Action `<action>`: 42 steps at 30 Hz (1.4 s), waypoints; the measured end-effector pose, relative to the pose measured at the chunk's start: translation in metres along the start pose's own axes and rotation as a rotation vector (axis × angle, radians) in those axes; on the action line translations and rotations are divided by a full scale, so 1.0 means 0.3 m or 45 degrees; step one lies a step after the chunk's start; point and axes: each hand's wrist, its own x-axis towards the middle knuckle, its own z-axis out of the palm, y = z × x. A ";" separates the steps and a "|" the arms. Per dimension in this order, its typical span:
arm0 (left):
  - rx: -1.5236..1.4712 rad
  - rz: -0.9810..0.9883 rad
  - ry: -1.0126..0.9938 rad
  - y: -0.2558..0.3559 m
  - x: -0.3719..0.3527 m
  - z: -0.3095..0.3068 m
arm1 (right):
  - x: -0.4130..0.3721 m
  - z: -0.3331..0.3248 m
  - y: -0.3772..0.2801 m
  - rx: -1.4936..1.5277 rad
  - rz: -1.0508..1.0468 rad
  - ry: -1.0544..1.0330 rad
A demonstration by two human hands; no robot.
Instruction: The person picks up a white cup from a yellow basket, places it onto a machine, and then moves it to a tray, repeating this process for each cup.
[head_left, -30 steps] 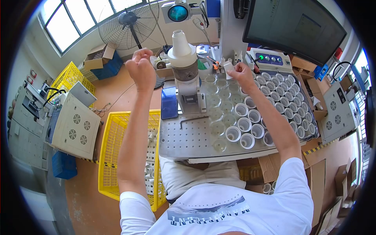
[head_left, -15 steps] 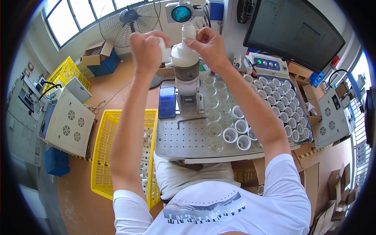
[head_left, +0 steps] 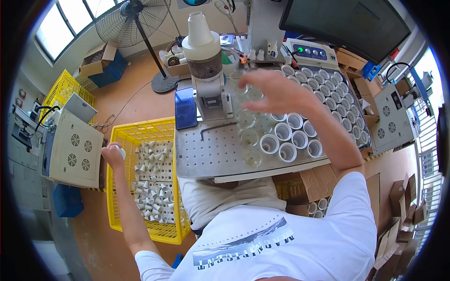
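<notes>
My left hand [head_left: 113, 155] is closed around a small white plastic part [head_left: 123, 152] at the left rim of the yellow basket [head_left: 117, 213]. The fingers hide most of this part. Many small white cone-shaped parts [head_left: 154, 196] lie in the basket. My right hand [head_left: 265, 91], its fingers apart and empty, hovers over clear plastic cups [head_left: 248, 137] on the metal worktable. White cups [head_left: 269, 143] stand mouth up just in front of it. Left of that hand, a white cone-shaped piece [head_left: 200, 40] sits on top of the grey machine fixture [head_left: 210, 96].
A blue flat case [head_left: 186, 107] and a hex key [head_left: 215, 128] lie on the perforated worktable [head_left: 201, 157]. Rows of white cups [head_left: 335, 100] fill its right side, near a control box [head_left: 311, 53] and a monitor [head_left: 347, 25]. A standing fan [head_left: 132, 18] is at back left.
My left hand has swung down from the fixture to the basket, carrying a white part. My right hand has let go of the piece on the fixture and moved toward the cups, opening.
</notes>
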 end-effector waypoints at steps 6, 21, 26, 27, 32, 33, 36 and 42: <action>0.334 0.088 0.090 0.031 -0.035 0.114 | -0.236 0.171 -0.073 -0.343 0.044 -0.731; -0.229 0.657 -0.762 0.601 -0.568 0.668 | 0.053 0.132 0.389 0.613 0.609 0.131; -0.204 0.648 -0.729 0.615 -0.571 0.649 | 0.065 0.258 0.499 0.700 0.646 0.467; -0.185 0.697 -0.721 0.615 -0.576 0.645 | 0.061 0.270 0.499 0.695 0.643 0.555; -0.222 0.640 -0.719 0.607 -0.579 0.657 | 0.039 0.289 0.495 0.671 0.591 0.633; -0.229 0.626 -0.711 0.611 -0.581 0.657 | 0.037 0.295 0.496 0.681 0.560 0.637; -0.223 0.612 -0.704 0.621 -0.581 0.650 | 0.032 0.294 0.497 0.684 0.547 0.615; -0.219 0.637 -0.671 0.615 -0.583 0.651 | 0.038 0.297 0.499 0.655 0.559 0.605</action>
